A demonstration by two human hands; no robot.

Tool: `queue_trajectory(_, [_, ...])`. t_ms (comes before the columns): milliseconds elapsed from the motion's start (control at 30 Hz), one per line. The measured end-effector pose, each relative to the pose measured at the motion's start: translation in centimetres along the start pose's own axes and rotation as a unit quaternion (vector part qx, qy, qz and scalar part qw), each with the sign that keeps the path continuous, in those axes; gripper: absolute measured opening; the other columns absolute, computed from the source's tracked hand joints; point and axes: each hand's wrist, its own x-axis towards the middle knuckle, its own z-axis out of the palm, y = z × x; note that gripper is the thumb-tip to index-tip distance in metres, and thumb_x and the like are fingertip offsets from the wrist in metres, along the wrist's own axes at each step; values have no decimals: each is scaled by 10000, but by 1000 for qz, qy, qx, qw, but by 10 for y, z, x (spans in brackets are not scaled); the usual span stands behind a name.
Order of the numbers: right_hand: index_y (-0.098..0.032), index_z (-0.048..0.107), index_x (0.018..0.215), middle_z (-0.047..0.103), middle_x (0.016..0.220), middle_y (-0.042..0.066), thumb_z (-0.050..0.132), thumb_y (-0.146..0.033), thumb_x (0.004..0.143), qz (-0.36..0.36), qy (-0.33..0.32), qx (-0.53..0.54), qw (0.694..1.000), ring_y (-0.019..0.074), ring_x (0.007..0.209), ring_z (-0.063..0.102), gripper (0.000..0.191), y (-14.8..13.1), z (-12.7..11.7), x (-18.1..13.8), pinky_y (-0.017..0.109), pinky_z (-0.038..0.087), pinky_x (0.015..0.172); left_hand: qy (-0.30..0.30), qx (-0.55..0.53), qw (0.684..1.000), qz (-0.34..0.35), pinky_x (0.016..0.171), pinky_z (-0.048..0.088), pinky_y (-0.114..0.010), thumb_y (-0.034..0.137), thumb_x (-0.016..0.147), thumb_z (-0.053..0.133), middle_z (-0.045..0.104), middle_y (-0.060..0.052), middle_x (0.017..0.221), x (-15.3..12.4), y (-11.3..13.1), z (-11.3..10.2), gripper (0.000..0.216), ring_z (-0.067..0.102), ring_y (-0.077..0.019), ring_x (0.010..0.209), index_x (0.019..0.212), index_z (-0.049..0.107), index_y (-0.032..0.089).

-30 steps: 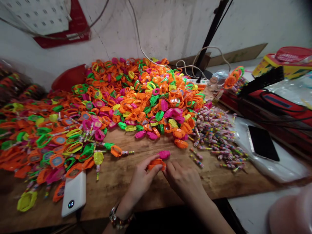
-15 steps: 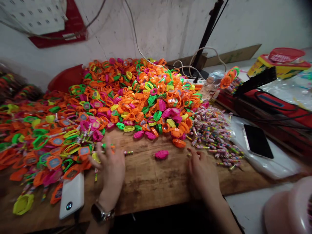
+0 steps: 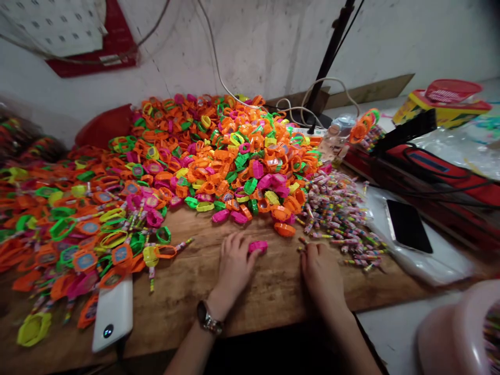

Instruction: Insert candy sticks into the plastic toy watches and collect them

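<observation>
Nearest, a power bank (image 3: 113,312) lies on the counter (image 3: 265,297), well left of the left grip (image 3: 234,265). That grip rests palm down, fingers spread and holding nothing. The pink piece (image 3: 258,246) lies just past its fingertips, touching them. The right grip (image 3: 322,271) is also flat and loose, and candy sticks (image 3: 339,219) start just ahead of it. Beyond both rises the toy pile (image 3: 219,151).
</observation>
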Motion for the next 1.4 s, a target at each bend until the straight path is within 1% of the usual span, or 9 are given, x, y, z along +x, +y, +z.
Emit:
queue_trajectory(233, [-115, 561, 1129, 639, 905, 126, 393, -285, 940, -2, 24, 197, 980, 220, 791, 619, 305, -6, 6, 1, 369, 530, 684, -33, -177, 983, -22, 936, 502, -424, 225, 854, 599, 682, -117, 1113, -6, 15, 21, 88, 629, -225, 1045, 875, 667, 173])
queue_trajectory(300, [-154, 576, 1135, 676, 894, 94, 472, -366, 936, 20, -14, 380, 925, 202, 783, 660, 309, -16, -4, 1, 356, 563, 696, -43, -225, 973, -34, 870, 538, -363, 250, 858, 596, 697, -122, 1077, -7, 15, 15, 111, 662, -211, 993, 858, 662, 161])
queue_trajectory(367, [-193, 617, 1099, 706, 947, 82, 587, -407, 889, 58, -68, 567, 819, 214, 855, 692, 302, -26, -17, 2, 374, 580, 762, -52, -255, 965, -41, 861, 542, -347, 296, 849, 612, 700, -122, 1055, -7, 16, 9, 153, 666, -214, 992, 861, 683, 162])
queue_trajectory(433, [-209, 648, 1081, 709, 1021, 81, 650, -411, 848, 76, -101, 641, 757, 233, 942, 688, 309, -35, -29, 4, 399, 572, 832, -57, -268, 961, -38, 898, 525, -361, 339, 839, 625, 690, -114, 1052, -7, 18, 3, 189, 649, -221, 1020, 875, 714, 176])
queue_trajectory(600, [-198, 646, 1082, 697, 1004, 82, 542, -373, 914, 1, -60, 563, 824, 188, 888, 676, 265, -45, -37, 6, 337, 572, 788, -66, -265, 962, -9, 955, 483, -374, 333, 887, 565, 647, -92, 1074, -9, 26, -11, 208, 610, -208, 1039, 939, 726, 210])
queue_trajectory(900, [-136, 508, 1227, 657, 972, 120, 408, -201, 976, -161, 71, 243, 954, 214, 878, 618, 278, -61, -29, -6, 357, 527, 761, -64, -136, 987, 63, 903, 481, -366, 227, 949, 453, 593, -84, 1045, -14, 41, -23, 204, 564, -203, 1006, 991, 651, 201])
queue_trajectory(1033, [-94, 530, 1157, 625, 857, 121, 374, -242, 988, -210, 83, 100, 969, 237, 792, 582, 274, -64, -25, -10, 352, 472, 675, -75, -60, 994, 57, 858, 481, -385, 219, 950, 423, 571, -92, 979, -20, 42, -22, 208, 530, -224, 953, 962, 626, 175])
queue_trajectory(1167, [-152, 582, 857, 588, 698, 79, 352, -208, 985, -270, 62, -17, 961, 217, 648, 554, 270, -63, -26, -9, 314, 359, 566, -88, -10, 996, 32, 842, 477, -417, 189, 940, 377, 564, -106, 944, -31, 39, -17, 202, 507, -239, 924, 921, 576, 161])
queue_trajectory(1400, [-199, 526, 688, 535, 565, 1, 319, -110, 980, -347, 89, 15, 933, 146, 472, 476, 369, -71, -17, -9, 290, 267, 515, -45, 0, 999, -13, 765, 476, -404, 176, 900, 380, 560, -74, 857, -44, 26, -19, 172, 506, -230, 839, 819, 529, 202])
